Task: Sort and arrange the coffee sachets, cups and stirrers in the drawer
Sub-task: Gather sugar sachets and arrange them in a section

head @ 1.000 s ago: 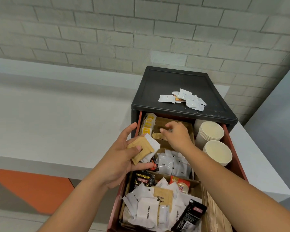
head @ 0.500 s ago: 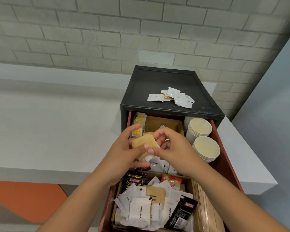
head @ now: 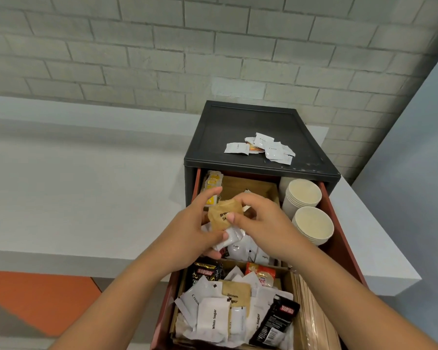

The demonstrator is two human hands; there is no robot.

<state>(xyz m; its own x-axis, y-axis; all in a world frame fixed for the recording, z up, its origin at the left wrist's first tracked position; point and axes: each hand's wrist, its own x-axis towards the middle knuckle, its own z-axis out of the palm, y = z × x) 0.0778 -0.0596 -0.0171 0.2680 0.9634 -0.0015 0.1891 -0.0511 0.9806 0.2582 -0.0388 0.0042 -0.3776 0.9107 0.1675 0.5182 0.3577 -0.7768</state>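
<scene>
The right grip (head: 266, 223) has come back to pinch the brown sugar sachet (head: 218, 213) clasped in the left grip (head: 191, 232).

Readable bits: "Brow… Su…" on tan sachet (head: 224, 218) mid-frame, full "Brown Sugar" on second tan sachet (head: 235, 296) lower down, "White Sugar" on white sachet (head: 213, 318), "KOPIKO" on black stick (head: 276, 322) bottom right, "KOPIKO SUPREMO" on black pack (head: 205, 272), "Cream" on top sachet (head: 273, 150) upper middle.
</scene>
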